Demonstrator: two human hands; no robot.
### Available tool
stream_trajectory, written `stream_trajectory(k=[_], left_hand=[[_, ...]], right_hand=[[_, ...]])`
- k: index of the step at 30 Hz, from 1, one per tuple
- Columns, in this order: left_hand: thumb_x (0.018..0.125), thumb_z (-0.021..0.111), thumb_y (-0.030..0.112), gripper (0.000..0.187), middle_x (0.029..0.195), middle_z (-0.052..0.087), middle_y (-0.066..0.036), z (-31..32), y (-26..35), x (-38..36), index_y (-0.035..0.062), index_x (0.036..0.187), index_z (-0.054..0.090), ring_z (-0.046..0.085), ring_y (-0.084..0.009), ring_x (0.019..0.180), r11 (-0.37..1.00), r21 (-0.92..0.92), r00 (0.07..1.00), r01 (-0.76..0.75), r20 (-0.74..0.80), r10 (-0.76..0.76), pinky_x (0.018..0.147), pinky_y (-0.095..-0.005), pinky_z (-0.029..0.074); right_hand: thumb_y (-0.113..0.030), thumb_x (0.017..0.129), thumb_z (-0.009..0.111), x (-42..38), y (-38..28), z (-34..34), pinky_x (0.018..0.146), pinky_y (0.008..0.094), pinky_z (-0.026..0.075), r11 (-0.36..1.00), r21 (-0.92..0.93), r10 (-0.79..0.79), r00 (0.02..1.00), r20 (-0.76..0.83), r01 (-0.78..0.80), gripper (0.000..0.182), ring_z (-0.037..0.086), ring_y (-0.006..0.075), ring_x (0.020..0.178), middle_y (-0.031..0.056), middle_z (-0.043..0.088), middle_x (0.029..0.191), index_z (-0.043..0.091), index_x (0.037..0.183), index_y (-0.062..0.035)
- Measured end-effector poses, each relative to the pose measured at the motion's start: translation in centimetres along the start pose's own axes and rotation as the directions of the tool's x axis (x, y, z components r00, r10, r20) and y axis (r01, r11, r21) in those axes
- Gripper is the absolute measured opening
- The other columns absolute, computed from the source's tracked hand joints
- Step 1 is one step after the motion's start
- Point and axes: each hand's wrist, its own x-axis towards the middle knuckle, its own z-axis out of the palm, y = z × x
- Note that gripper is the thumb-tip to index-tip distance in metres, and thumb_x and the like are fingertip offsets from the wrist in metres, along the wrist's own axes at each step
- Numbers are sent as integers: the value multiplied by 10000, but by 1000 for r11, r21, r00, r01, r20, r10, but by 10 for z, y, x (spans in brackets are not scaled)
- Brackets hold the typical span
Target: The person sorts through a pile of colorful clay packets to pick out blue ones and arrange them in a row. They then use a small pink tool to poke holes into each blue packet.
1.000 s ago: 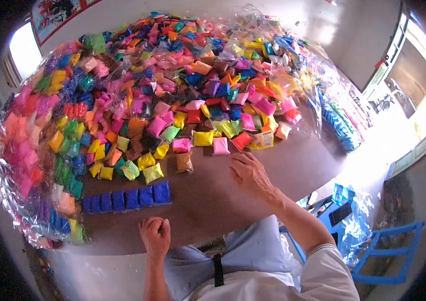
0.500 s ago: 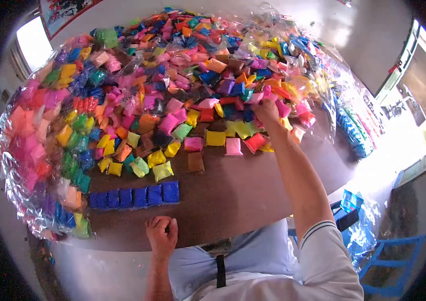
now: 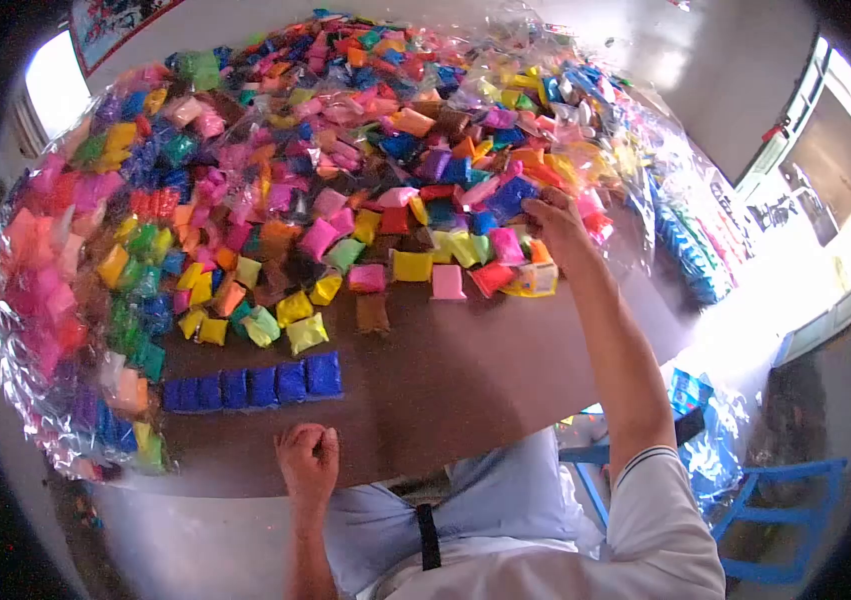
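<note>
My right hand (image 3: 559, 222) is at the right front of a heap of small coloured packets (image 3: 385, 150). Its thumb and fingers pinch the edge of a dark blue packet (image 3: 513, 194), which lifts clear of its neighbours. Just below that hand lie a pink packet (image 3: 506, 246) and a yellow packet (image 3: 531, 281) with a pale label. My left hand (image 3: 307, 462) rests near the table's front edge, fingers curled in, with nothing visible in it. Beyond it lies a straight row of several dark blue packets (image 3: 253, 386), side by side.
Clear plastic wrap (image 3: 20, 370) edges the heap on the left. Bundled packets in plastic (image 3: 690, 245) stand at the right. The brown tabletop (image 3: 425, 400) spreads between the heap and my body. A blue metal frame (image 3: 780, 515) stands on the floor at right.
My right hand has drawn slightly up out of the packets, and a dark blue packet now shows in its fingers. My left hand stays curled. The whole view has shifted a little.
</note>
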Motion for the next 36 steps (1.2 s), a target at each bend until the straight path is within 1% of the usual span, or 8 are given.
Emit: stream_trajectory(k=[3,6,11,12,19,28,33,36], left_hand=[[846,632,157,174,791,611,-82,-1,-2,0,41,727,584,561,-292,736,1000,-22,999,-9,30,10,747,-429,400],[848,630,157,176,784,605,-86,-4,-5,1,44,722,579,557,-290,726,999,25,996,-22,88,20,732,-418,398],[851,631,154,169,782,603,-83,-4,7,2,46,730,581,556,-291,727,993,8,992,-115,-44,116,734,-410,398],[852,631,154,168,781,602,-79,-3,6,3,47,732,582,556,-289,727,991,9,989,-132,-72,132,735,-409,398],[846,646,162,168,789,610,-60,-4,2,2,55,732,584,565,-264,754,997,-4,997,-73,-15,72,729,-407,400],[832,650,149,159,796,613,-65,-3,0,4,47,729,586,569,-274,768,993,25,993,-115,-28,116,742,-411,407],[830,648,152,159,801,614,-69,0,-4,3,39,733,595,569,-275,783,988,0,985,-156,-80,155,760,-420,411],[827,648,147,157,800,616,-70,-2,1,2,37,729,594,571,-273,791,999,-3,998,-54,-27,54,784,-428,415]], right_hand=[[-97,849,621,-39,-15,13,627,261,451,982,188,2,1000,4,-3,211,598,133,702,17,636,864,597,1053,-52],[-84,863,608,-57,-2,6,669,283,507,974,223,32,996,81,-49,223,622,146,761,29,645,908,597,1081,-35],[-55,859,615,-113,-5,47,704,311,535,914,345,183,975,125,-216,205,641,151,800,26,660,932,605,1064,-59],[-71,856,633,-116,6,49,715,290,531,913,357,126,969,212,-197,241,645,133,821,15,665,964,606,1096,-57],[-136,839,690,-156,33,87,690,226,485,967,126,186,951,245,-222,329,593,66,756,-20,648,907,618,1146,-42],[-185,858,693,-165,40,106,663,196,470,956,183,169,937,305,-232,278,583,47,727,-25,655,880,642,1093,-45],[-189,861,684,-158,38,95,600,191,437,953,6,293,927,235,-303,204,566,35,677,-35,647,810,669,1005,-47],[-146,852,667,-152,-2,90,611,234,455,962,-133,257,957,131,-240,171,574,69,689,-9,649,808,676,976,-29]])
